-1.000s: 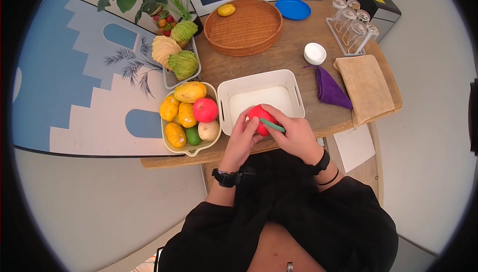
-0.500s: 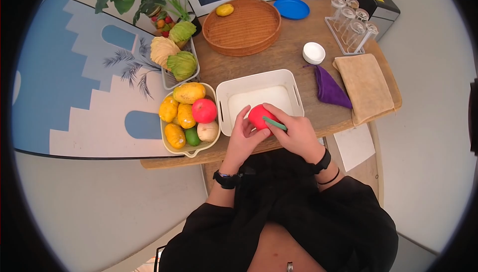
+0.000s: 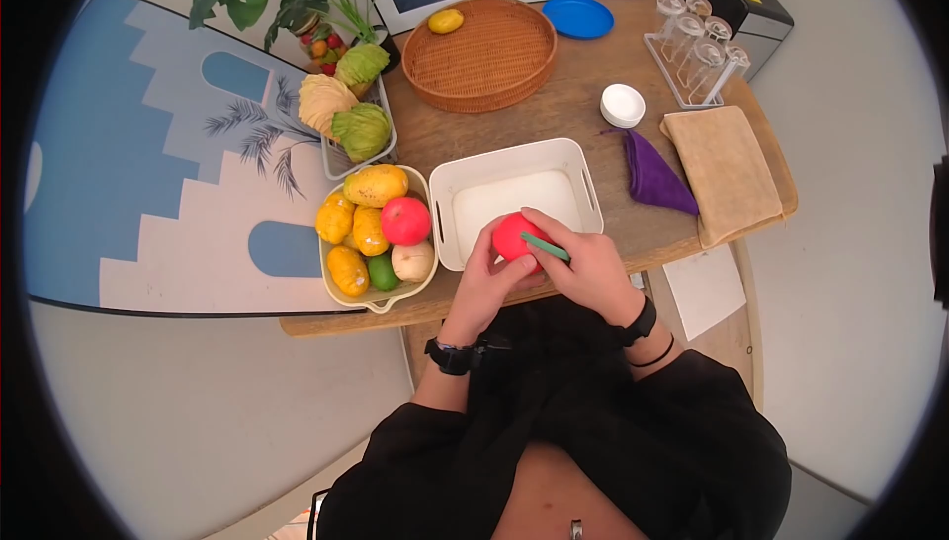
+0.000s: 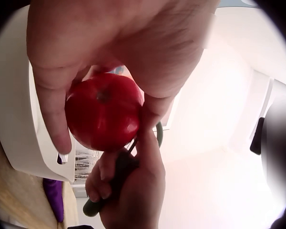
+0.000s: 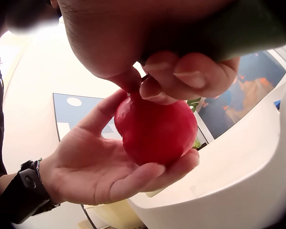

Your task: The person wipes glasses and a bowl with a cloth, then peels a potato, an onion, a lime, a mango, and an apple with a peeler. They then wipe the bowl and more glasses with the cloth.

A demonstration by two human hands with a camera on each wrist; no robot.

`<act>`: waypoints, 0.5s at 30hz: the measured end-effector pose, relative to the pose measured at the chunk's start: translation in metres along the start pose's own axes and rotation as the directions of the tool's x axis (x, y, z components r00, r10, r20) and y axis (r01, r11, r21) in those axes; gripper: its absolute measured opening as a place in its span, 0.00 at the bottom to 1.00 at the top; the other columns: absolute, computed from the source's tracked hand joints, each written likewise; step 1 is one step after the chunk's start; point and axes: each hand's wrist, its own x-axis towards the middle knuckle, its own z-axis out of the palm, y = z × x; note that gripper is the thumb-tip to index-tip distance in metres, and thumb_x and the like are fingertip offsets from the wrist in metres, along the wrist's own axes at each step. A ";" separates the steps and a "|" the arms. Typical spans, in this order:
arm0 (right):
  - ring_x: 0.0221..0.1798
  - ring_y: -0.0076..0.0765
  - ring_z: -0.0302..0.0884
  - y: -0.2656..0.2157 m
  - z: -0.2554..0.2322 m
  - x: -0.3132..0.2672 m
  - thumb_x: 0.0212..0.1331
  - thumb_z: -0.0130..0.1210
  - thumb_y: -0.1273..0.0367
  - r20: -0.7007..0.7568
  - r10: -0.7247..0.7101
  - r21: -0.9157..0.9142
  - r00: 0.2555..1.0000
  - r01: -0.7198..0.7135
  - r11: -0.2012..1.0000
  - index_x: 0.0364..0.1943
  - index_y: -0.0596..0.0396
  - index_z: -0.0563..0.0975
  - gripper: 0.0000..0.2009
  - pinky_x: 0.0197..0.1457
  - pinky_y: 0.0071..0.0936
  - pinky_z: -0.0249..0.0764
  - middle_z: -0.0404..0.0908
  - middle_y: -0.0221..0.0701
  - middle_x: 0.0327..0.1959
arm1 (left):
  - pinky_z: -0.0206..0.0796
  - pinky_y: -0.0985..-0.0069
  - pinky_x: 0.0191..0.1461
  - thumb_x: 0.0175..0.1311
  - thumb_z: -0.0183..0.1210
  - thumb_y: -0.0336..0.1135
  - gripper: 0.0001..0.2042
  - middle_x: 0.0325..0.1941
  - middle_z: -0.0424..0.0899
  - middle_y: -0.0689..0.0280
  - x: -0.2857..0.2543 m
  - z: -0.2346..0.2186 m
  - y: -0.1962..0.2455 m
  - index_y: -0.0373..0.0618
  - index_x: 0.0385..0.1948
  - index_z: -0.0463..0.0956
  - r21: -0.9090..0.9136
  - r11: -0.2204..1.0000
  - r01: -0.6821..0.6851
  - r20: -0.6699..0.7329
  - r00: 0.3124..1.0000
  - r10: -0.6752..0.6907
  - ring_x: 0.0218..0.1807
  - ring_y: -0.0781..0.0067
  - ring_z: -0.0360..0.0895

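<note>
My left hand cups a smooth, glossy red tomato over the near edge of a white tray. In the right wrist view the left palm lies under the tomato, with fingers bent up around it. My right hand grips a green-handled peeler close against the tomato, its fingertips on the fruit's top. The left wrist view shows the dark green handle inside the right fist and a thin metal part beside the tomato; the working edge is mostly hidden.
Left of the tray, a cream basket holds yellow fruits, a red one, a green one and a pale one. Behind are a grey cabbage basket, wicker tray and blue plate. White bowl, purple cloth and glasses stand right.
The left fingers spread off the tomato half a second ago and have closed around it again. The tomato has shifted slightly in the hands; the right hand keeps its grip on the peeler.
</note>
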 end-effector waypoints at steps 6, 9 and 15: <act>0.38 0.59 0.83 -0.016 -0.012 0.003 0.62 0.60 0.67 0.076 0.099 0.049 0.992 -0.103 0.994 0.64 0.43 0.76 0.23 0.41 0.38 0.81 0.84 0.49 0.38 | 0.71 0.69 0.66 0.68 0.63 0.29 0.28 0.66 0.71 0.58 0.003 -0.005 -0.007 0.45 0.69 0.61 0.299 0.854 -0.425 0.172 0.904 0.390 0.63 0.68 0.75; 0.34 0.57 0.83 -0.010 -0.006 0.001 0.62 0.59 0.65 0.031 0.046 0.032 0.998 -0.047 0.998 0.64 0.41 0.75 0.24 0.38 0.40 0.80 0.84 0.47 0.34 | 0.72 0.69 0.65 0.68 0.63 0.30 0.29 0.66 0.71 0.59 0.007 -0.007 -0.006 0.45 0.69 0.62 -0.115 0.991 -0.072 -0.021 0.997 0.070 0.63 0.69 0.75; 0.30 0.54 0.83 -0.003 -0.006 -0.001 0.62 0.58 0.63 0.025 0.007 0.017 1.000 -0.007 1.000 0.65 0.40 0.75 0.24 0.35 0.43 0.80 0.84 0.44 0.29 | 0.73 0.69 0.64 0.73 0.58 0.35 0.25 0.63 0.74 0.59 -0.006 0.003 0.003 0.44 0.68 0.62 0.324 0.925 -0.199 0.116 0.979 0.170 0.62 0.69 0.75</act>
